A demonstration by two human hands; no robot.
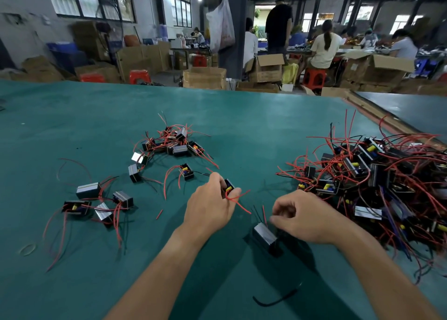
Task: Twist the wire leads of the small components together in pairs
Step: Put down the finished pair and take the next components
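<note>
teal green table (96,116), black components (362,172) with red leads (338,140), red stools (139,75)

Two bare forearms enter from about 6 o'clock, one toward 5, one toward 7. No sleeve, glove, watch, ring or band shows anywhere on them. The left hand (208,206) and the right hand (305,217) are slim, with short plain nails. Forearms are lean and smooth, wrists narrow.

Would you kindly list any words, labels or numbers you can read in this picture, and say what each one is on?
None can be read.
Red print on the hanging plastic bag: too blurred.
Marks on the cardboard boxes: too small.
Components in the large pile: no legible label.
</note>
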